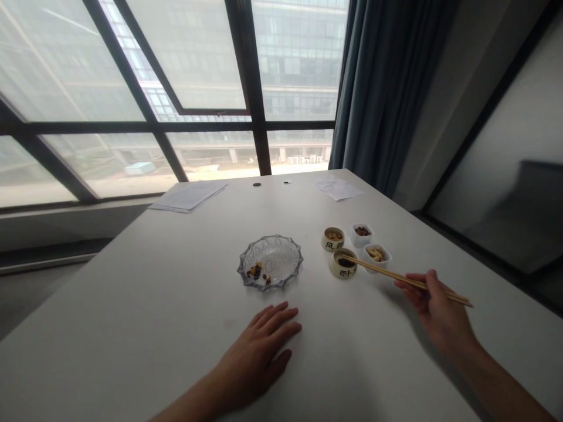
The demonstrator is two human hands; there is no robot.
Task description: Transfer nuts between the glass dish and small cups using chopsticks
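The right hand (440,319) grips a pair of chopsticks (389,274), their tips at the dark contents of the front cup (343,272) — whether they touch them I cannot tell — while the left hand (266,343) lies palm down, fingers a little apart, just on the near side of the glass bowl (284,258). Behind the front cup stands the rear cup (328,244) with pale brown bits, and to their right two white tubs (360,241) hold food. In the bowl, dark and yellow pieces (255,271) sit toward the near left.
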